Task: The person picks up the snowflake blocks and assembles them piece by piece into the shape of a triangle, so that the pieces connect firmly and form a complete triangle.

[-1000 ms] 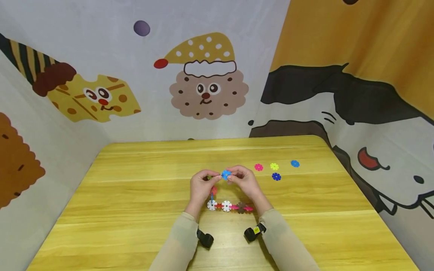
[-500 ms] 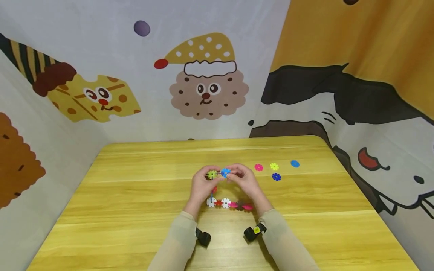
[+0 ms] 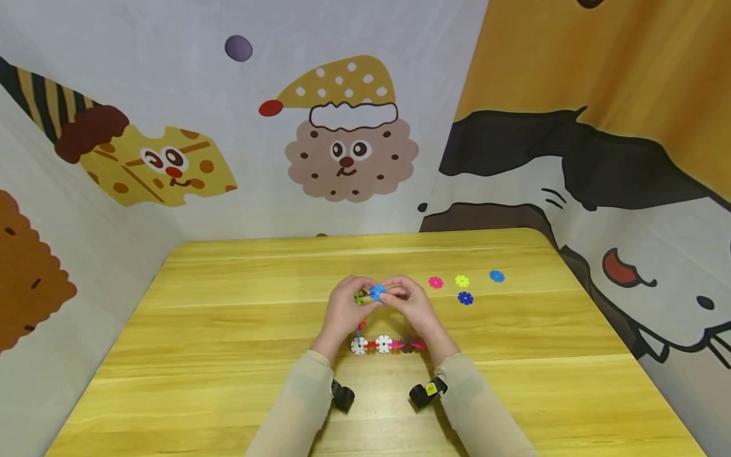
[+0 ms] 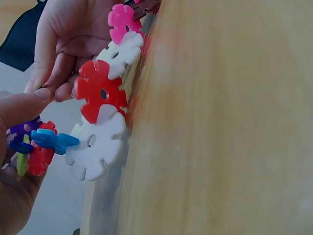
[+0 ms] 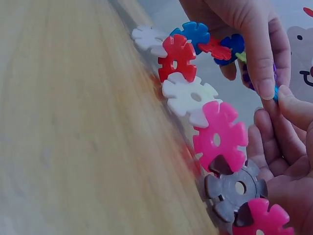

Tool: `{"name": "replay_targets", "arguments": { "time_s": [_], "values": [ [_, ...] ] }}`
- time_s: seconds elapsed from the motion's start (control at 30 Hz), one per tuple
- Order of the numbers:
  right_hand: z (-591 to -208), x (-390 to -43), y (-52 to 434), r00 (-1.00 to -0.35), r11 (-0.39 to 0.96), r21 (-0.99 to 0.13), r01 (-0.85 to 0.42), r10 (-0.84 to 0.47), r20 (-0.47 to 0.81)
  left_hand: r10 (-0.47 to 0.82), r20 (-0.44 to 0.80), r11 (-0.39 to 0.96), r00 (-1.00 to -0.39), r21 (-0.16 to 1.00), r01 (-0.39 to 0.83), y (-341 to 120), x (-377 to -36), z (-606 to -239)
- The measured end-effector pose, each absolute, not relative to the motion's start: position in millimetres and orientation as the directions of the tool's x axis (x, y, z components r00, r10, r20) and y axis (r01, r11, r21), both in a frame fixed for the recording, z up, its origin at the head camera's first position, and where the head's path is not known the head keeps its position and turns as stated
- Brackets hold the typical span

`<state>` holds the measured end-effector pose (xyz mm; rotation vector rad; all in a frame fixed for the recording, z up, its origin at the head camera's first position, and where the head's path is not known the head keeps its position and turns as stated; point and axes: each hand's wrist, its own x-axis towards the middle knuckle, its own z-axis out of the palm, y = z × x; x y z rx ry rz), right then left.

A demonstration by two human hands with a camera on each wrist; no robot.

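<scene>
Head view, L to R. Wall cloth printed w/ cheese figure (image 3: pixel 165 166) at far L, biscuit figure (image 3: pixel 351 162) at ctr. and cat figure (image 3: pixel 657 254) at R. Wood table (image 3: pixel 171 355) in front.

L cam. (image 3: pixel 343 397), blk., worn at L wrist.

L hand (image 3: pixel 346 310): fingers curled, thumb and fingers pinching upper end of disc chain (image 3: pixel 384 344). Chain pos.: btwn both hands, L leg running up to fingers, lower row nearer the person. Can't tell if row touches table.

Lower row, L to R: 1st white disc (image 3: pixel 359 346), red disc (image 4: pixel 100 90), 2nd white disc (image 3: pixel 384 344), pink disc (image 5: pixel 221 136), brown disc (image 3: pixel 407 344), end pink disc (image 5: pixel 264 220). L leg, from 1st white disc up: blue disc (image 4: pixel 55 140), 2nd red disc, dk.-blue disc, yel.-green disc (image 3: pixel 358 298), purple disc; last partly hidden by fingers.

Lt.-blue disc (image 3: pixel 377 292): at fingertips, btwn hands.

R hand (image 3: pixel 412 308): thumb and fingers closed in a pinch on lt.-blue disc, other fingers bent.

R cam. (image 3: pixel 421 395), blk., at R wrist.

Loose pcs. on table, R of hands, apart from chain: loose pink disc (image 3: pixel 436 282), yellow disc (image 3: pixel 462 280), loose dk.-blue disc (image 3: pixel 465 298) just below yellow, loose lt.-blue disc (image 3: pixel 497 276) farthest R.
</scene>
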<state>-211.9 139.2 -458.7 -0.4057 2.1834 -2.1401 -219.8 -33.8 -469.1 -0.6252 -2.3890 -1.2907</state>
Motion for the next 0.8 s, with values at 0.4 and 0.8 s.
{"name": "replay_targets", "arguments": {
  "time_s": [0.4,0.8],
  "values": [
    [-470,-226,196,-0.966,0.237,-0.938,-0.253,-0.109,0.233,0.229,0.458,0.490,-0.859,0.708,0.508,-35,-220,-470],
    [-476,-244,294,-0.971,0.634,-0.761,-0.137,0.067,0.231,0.254,0.449,0.501,-0.857,0.696,0.514,-36,-220,-470]
  ]
}}
